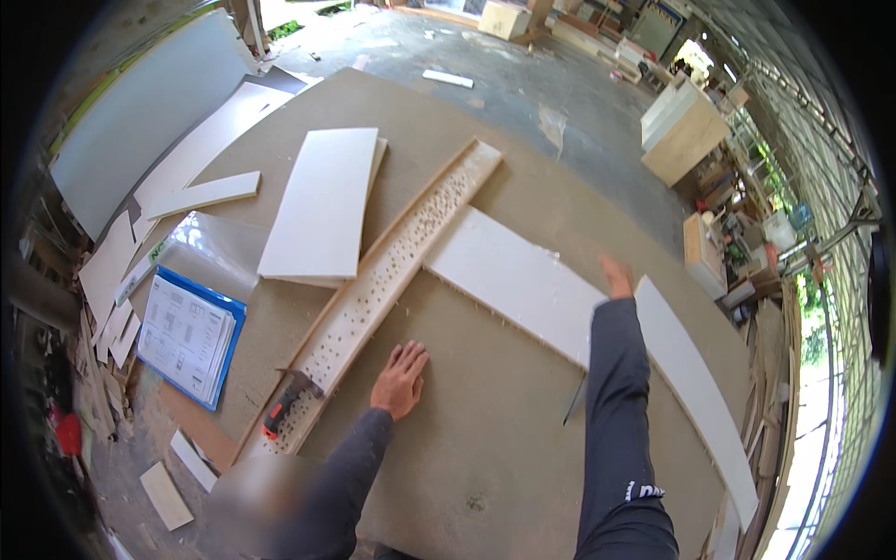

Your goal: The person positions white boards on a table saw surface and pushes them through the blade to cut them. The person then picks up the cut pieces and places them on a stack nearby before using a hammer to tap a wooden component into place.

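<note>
My left hand (401, 381) lies palm down on the brown tabletop (467, 411), fingers stretched out and holding nothing. It is just right of a long, shallow wooden tray (375, 264) strewn with many small dark bits, too small to name. A claw hammer (289, 401) with a red and black grip rests across the tray's near end. My right hand (616, 277) is extended at the right end of a white board (513, 278), slightly blurred, its fingers apparently straight; whether it touches the board is unclear. My right forearm hides part of that board.
A long white panel (705, 401) lies along the right side. Stacked white boards (322, 205) and a blue folder with papers (191, 331) are on the left. A thin dark stick (573, 401) lies near my right sleeve. Wooden boxes (686, 131) stand on the floor beyond.
</note>
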`<state>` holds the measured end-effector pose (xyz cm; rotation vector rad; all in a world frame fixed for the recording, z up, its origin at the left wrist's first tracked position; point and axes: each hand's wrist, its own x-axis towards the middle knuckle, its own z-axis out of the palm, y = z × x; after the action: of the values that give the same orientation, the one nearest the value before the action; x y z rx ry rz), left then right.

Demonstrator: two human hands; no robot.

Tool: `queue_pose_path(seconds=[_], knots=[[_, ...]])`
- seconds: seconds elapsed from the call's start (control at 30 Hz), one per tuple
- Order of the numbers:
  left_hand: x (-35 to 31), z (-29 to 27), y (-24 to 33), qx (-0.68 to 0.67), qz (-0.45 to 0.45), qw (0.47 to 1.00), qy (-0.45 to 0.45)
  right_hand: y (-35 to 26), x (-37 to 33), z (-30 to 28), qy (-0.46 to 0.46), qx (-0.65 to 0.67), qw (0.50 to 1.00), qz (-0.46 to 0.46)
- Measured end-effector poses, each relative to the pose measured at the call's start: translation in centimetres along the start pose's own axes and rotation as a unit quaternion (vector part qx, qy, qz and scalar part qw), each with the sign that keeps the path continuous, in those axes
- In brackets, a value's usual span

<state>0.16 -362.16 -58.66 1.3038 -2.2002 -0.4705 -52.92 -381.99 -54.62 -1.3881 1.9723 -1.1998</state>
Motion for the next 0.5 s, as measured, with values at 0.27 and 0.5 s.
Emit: queue_pose_path(seconds=[0.27, 0.5], knots=[[0.2, 1.2, 0.2, 0.038, -0.017, 0.999, 0.0, 6.0, -4.8, -2.0, -0.022, 0.096, 0.941, 0.325], [1.1, 0.9, 1.6, 0.016, -0.007, 1.0, -0.014, 4.1, -4.9, -8.5, 0.018, 0.015, 0.986, 0.162]])
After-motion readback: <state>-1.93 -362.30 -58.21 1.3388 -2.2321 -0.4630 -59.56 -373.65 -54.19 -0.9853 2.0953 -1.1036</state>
